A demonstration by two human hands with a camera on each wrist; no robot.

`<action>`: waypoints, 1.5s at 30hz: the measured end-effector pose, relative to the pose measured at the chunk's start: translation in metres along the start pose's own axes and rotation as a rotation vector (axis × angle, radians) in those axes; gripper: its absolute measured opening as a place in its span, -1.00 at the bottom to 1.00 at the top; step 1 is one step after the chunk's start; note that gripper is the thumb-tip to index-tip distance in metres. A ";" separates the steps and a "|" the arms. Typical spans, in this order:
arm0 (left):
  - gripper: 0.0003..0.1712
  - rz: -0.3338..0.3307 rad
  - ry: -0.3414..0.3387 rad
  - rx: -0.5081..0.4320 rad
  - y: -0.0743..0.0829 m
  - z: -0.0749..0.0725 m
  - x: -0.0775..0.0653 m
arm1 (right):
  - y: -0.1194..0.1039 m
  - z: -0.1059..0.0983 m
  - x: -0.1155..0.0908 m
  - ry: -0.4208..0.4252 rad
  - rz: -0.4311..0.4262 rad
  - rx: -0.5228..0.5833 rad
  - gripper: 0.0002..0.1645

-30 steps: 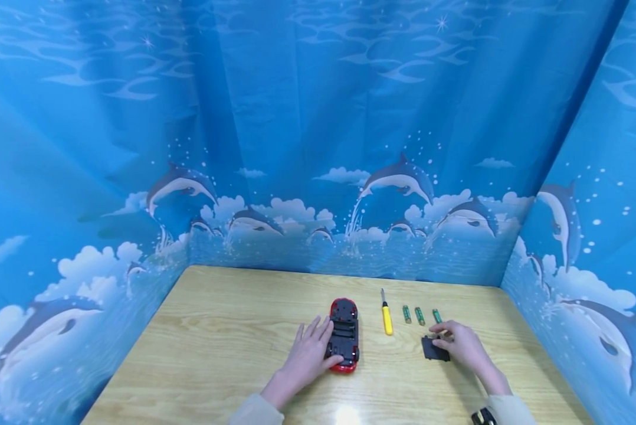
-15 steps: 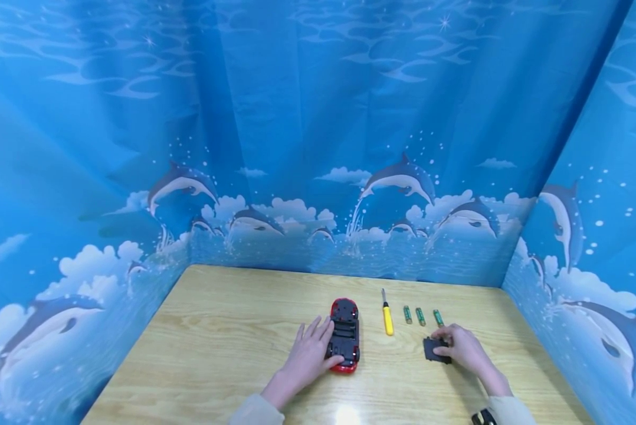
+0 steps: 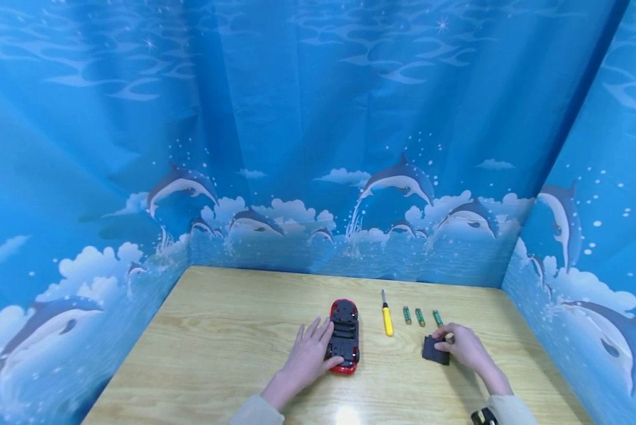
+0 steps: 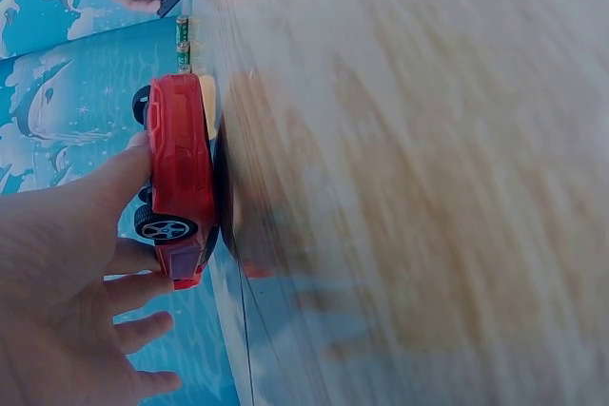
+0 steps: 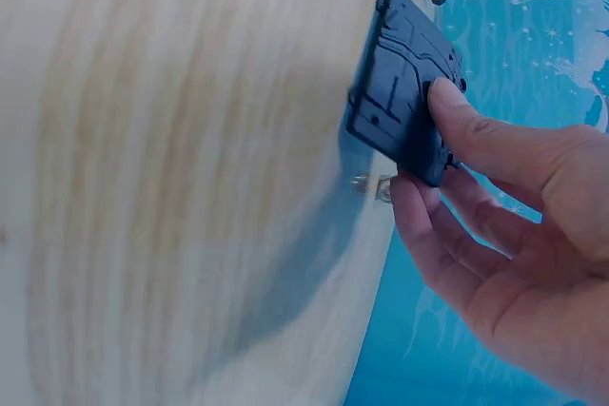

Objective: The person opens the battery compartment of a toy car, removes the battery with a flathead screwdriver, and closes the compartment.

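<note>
A red toy car [image 3: 344, 339] lies wheels-up on the wooden table, its black underside showing an uncovered battery compartment. My left hand [image 3: 310, 351] rests on the car's left side with fingers spread and fairly straight, the thumb over its near end. In the left wrist view, thumb and forefinger touch the red body [image 4: 181, 159]. My right hand [image 3: 461, 345] pinches a black plastic battery cover [image 5: 404, 87] between thumb and fingers. The cover is tilted and casts a shadow on the table in the right wrist view. Part of it is hidden behind the thumb.
A yellow-handled screwdriver [image 3: 387, 319] lies right of the car. Beyond the right hand, three green batteries [image 3: 420, 317] lie in a loose row. A blue dolphin-print curtain [image 3: 318, 177] borders the table at the back and sides.
The right thumb and fingers have closed further on the battery cover, which now sits more tilted. The left hand and the car have stayed in place.
</note>
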State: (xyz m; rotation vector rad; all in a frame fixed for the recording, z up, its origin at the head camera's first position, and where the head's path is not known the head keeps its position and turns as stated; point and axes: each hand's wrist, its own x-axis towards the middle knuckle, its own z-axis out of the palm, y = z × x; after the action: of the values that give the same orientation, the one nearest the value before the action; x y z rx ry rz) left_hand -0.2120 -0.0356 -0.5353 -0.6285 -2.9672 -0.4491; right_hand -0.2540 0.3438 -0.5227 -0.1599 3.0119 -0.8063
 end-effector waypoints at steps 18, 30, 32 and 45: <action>-0.02 0.002 0.005 -0.010 -0.001 0.000 0.000 | -0.031 -0.011 0.006 0.124 -0.115 0.054 -0.87; -0.04 0.002 0.016 0.013 -0.001 0.002 0.001 | -0.057 -0.008 0.019 0.125 -0.144 0.050 -0.88; -0.04 0.001 0.016 0.014 -0.001 0.003 0.001 | -0.061 -0.007 0.021 0.125 -0.148 0.058 -0.88; -0.03 0.003 0.013 0.007 -0.001 0.002 0.001 | -0.086 -0.004 0.032 0.103 -0.149 0.089 -0.88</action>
State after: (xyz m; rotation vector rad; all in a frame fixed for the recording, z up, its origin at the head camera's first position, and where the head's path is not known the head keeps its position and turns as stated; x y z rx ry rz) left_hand -0.2133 -0.0356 -0.5378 -0.6262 -2.9537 -0.4414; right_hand -0.2775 0.2683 -0.4764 -0.3561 3.0812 -0.9891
